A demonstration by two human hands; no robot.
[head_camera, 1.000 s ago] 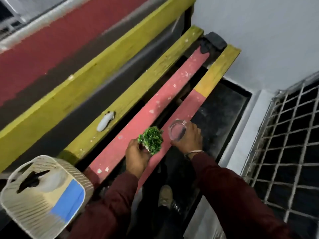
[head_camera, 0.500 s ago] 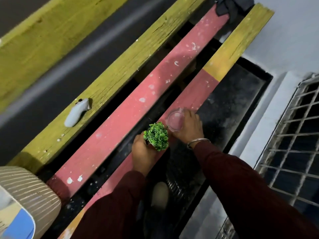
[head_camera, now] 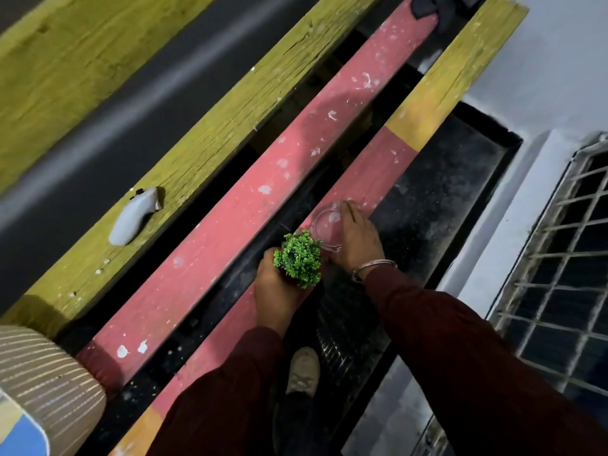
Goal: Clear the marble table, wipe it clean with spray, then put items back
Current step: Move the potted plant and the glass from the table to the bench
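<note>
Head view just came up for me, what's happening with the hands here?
A person is leaning over painted wooden planks. The left hand grips a small green plant; the right hand holds a clear glass dish against the red plank. A pale grey object lies on the yellow plank. No marble table shows.

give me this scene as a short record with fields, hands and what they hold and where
left hand: left hand grips the small green plant
right hand: right hand holds the clear glass dish, fingers over its far rim
position: both above the red plank, plant and dish side by side
nearby: pale object lying on the yellow plank; striped basket at lower left
wrist: bangle on right wrist
</note>
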